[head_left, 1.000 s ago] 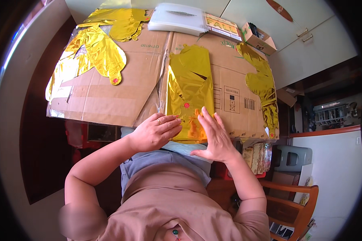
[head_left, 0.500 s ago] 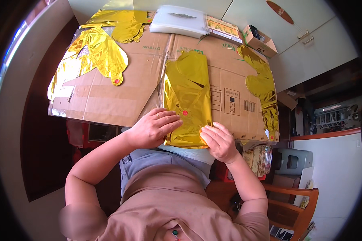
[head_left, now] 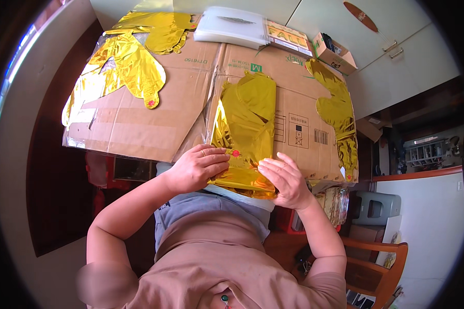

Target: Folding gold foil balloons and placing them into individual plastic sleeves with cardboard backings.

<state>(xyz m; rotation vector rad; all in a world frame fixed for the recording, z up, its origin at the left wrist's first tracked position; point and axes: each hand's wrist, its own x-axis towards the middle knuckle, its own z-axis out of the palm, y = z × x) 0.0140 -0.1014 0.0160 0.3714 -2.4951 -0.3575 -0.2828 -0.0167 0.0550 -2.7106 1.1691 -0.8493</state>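
A folded gold foil balloon [head_left: 247, 110] with a small red dot lies flat on the cardboard, its near end hanging a little past the front edge. My left hand [head_left: 198, 169] holds its left edge near the red dot, fingers together over the foil and thumb hidden. At the near right corner my right hand [head_left: 286, 181] grips the foil between long, nearly straight fingers and a thumb that is hidden. Between the hands the near end of the foil is creased and curved.
Flattened cardboard [head_left: 154, 121] covers the table. More gold foil balloons lie at the left [head_left: 134, 67] and along the right edge [head_left: 337, 113]. At the back are a stack of clear plastic sheets [head_left: 229, 31], a printed box [head_left: 288, 38] and a small open carton [head_left: 335, 54].
The folded balloon has slid toward me and slightly right, uncovering printing on the cardboard beyond it. My right hand moved a little nearer, and the near end of the foil has bent.
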